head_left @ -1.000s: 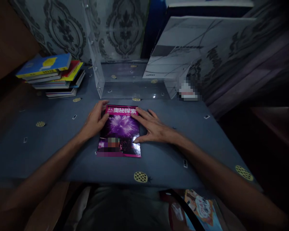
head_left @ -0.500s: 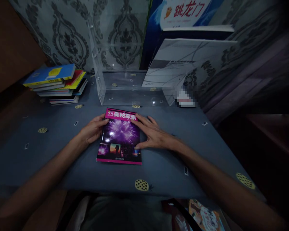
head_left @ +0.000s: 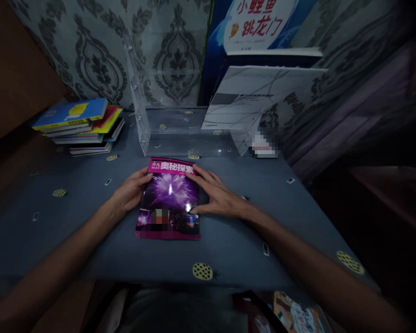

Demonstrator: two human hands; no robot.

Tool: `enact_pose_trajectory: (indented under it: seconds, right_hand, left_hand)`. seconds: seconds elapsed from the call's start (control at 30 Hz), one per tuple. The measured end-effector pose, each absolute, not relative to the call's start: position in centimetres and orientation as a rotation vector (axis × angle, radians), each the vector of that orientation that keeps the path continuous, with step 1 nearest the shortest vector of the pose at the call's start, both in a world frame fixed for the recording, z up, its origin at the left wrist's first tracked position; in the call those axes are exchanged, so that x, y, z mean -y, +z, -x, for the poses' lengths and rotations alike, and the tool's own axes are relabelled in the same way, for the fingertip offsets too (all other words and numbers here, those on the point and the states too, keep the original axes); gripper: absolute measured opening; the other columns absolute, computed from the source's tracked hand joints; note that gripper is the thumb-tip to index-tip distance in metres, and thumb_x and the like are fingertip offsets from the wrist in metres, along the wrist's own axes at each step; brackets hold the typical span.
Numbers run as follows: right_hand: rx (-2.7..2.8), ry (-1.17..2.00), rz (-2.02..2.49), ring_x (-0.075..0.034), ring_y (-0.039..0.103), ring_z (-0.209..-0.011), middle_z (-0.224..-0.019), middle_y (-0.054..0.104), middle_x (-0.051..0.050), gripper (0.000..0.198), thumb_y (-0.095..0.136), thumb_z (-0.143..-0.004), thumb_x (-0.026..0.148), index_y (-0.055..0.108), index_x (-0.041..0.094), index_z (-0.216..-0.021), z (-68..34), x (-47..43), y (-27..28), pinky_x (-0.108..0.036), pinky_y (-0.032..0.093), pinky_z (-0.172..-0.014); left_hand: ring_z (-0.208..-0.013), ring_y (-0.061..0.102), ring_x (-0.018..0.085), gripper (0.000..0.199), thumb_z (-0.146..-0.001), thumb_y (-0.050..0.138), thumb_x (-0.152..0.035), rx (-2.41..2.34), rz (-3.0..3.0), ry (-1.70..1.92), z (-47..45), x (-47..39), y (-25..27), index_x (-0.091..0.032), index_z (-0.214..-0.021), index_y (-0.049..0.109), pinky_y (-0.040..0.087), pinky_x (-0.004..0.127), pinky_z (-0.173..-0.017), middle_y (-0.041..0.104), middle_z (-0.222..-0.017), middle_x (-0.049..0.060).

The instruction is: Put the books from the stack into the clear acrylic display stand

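Note:
A glossy children's book (head_left: 171, 189) with a magenta border and a purple burst on its cover lies face up on the dark grey-blue tablecloth. My left hand (head_left: 133, 187) grips its left edge, with the thumb on the cover and the other fingers partly hidden at the side. Over the right edge, my right hand (head_left: 218, 194) rests with fingers spread. Its fingertips touch the cover near the title, and the thumb is lower down, apart from them. Just beyond the book stands a clear acrylic book stand (head_left: 190, 150).
A white-covered book (head_left: 242, 99) and a tall blue picture book (head_left: 217, 60) lean in the stand's right part. Several books form a stack (head_left: 79, 122) at the back left. A blurred-out white object (head_left: 263, 145) sits right of the stand. Patterned wallpaper (head_left: 100, 60) is behind.
The whole view has shifted slightly, showing more of the blue picture book. Glare on the cover has moved to the right. Both hands keep their places on the book.

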State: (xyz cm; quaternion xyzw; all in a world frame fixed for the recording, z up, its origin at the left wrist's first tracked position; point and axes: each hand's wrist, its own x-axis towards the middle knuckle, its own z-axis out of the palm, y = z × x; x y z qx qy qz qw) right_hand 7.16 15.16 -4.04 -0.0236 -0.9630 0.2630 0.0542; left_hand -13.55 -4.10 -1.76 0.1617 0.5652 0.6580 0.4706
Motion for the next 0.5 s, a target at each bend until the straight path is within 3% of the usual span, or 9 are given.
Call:
enact_pose_trajectory:
  seconds: [0.17,0.37,0.5]
  right_hand:
    - [2.765,0.897,0.111,-0.035,0.026,-0.153,-0.166,0.026,-0.017,0.079,0.052,-0.091,0.071,0.037,0.026,-0.155,-7.1,-15.0,-3.9,-0.061,0.032,-0.119]
    - [2.674,0.834,0.099,-0.033,0.054,-0.134,-0.143,0.059,-0.015,0.055,0.048,-0.1,0.054,0.053,0.023,-0.145,-6.8,-14.9,-4.2,-0.061,0.041,-0.111]
    - [2.714,0.756,0.084,-0.032,0.053,-0.135,-0.141,0.06,-0.017,0.05,0.048,-0.101,0.049,0.059,0.02,-0.139,-6.7,-15.1,-4.5,-0.059,0.041,-0.112]
  left_hand:
    - [-0.084,0.072,0.017,0.032,-0.08,0.077,-0.025,-1.501,-0.44,1.62,14.1,3.7,-1.7,-0.018,-0.11,0.072,0.056,0.025,-0.081,0.078,-0.099,0.005]
    - [-0.076,0.068,0.019,0.041,-0.072,0.083,-0.036,-1.579,-0.717,1.413,16.1,1.7,-1.4,-0.018,-0.107,0.075,0.053,0.027,-0.072,0.077,-0.089,0.004]
    - [-0.082,0.066,0.024,0.027,-0.076,0.077,-0.033,-1.98,-1.144,1.216,17.7,0.6,-1.1,-0.021,-0.1,0.076,0.05,0.032,-0.079,0.072,-0.079,0.003]
